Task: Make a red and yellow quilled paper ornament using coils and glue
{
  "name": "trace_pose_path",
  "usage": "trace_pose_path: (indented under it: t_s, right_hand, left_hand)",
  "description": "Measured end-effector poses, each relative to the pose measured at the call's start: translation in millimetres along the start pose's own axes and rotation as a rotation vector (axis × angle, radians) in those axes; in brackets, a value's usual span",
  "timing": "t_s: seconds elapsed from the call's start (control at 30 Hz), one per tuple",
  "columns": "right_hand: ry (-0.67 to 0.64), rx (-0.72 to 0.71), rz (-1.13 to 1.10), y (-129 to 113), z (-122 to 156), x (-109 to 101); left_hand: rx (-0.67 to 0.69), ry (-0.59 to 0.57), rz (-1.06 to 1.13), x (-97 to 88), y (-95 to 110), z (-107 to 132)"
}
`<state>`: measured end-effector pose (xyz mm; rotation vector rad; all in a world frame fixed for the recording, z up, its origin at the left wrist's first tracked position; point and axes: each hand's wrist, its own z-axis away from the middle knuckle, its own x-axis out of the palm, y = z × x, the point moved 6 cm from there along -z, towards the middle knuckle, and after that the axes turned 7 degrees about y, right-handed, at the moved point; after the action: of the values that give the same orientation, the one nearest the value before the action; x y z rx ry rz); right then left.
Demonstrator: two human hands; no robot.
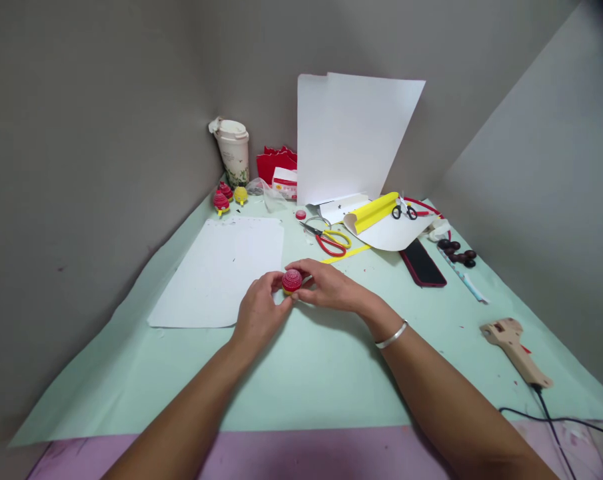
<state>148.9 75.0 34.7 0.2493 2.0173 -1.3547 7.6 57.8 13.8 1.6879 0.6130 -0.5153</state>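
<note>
Head view: left hand (259, 308) and right hand (331, 287) grasp small red-and-yellow ribbed ball (292, 280) between them; flat white paper sheet (221, 267) left of grip, red-and-yellow-handled metal scissors (322, 234) beyond.

Left grip (261, 305) and right grip (328, 285) hold a red-and-yellow ball (292, 281).

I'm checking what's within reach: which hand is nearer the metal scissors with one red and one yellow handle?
Right. The right hand is just on the near side of the scissors; the left hand is farther off, to their left and nearer the person.
</note>
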Motion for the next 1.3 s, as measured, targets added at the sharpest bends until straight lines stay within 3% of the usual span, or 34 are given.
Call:
trace_pose_path:
  t_s: [1.3]
  right_hand:
    - [-0.02,0.042,-0.011,1.6,-0.2,-2.0]
  left_hand:
    - [-0.003,-0.012,0.035,0.7,-2.2,-2.0]
